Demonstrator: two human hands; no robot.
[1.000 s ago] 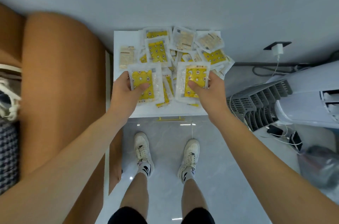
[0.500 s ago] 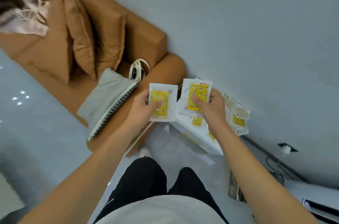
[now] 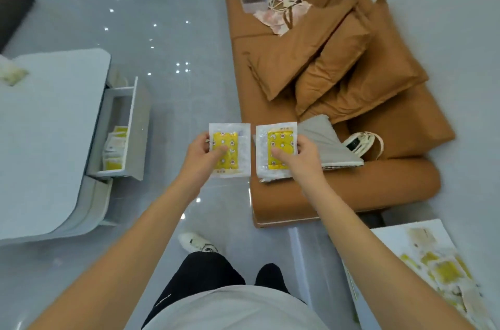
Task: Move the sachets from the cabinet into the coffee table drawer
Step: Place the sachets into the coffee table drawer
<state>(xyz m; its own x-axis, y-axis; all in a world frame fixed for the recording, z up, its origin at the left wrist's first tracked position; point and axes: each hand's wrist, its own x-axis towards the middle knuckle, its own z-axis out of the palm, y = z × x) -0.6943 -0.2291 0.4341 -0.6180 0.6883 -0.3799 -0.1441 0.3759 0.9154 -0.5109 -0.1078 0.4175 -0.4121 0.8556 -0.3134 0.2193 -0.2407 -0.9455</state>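
Observation:
My left hand (image 3: 201, 158) pinches a clear sachet with a yellow patterned centre (image 3: 230, 150), thumb on its front. My right hand (image 3: 299, 158) grips a small stack of like sachets (image 3: 276, 151) the same way. Both are held out in front of me, above the floor and the sofa's near end. At the left, the white coffee table (image 3: 43, 140) has its drawer (image 3: 135, 124) pulled open, with several sachets (image 3: 115, 148) lying inside. The white cabinet top (image 3: 384, 237) at the lower right carries several more sachets (image 3: 441, 270), blurred.
A tan sofa (image 3: 351, 189) with cushions, a grey notebook-like item and bags fills the right. Glossy grey floor (image 3: 173, 32) lies between sofa and coffee table. One sachet (image 3: 12, 75) rests on the coffee table top. My legs and a white shoe (image 3: 198, 243) are below.
I lifted one sachet load in each hand off the cabinet and turned left; the cabinet has slid to the lower right and the coffee table with its open drawer has come into view.

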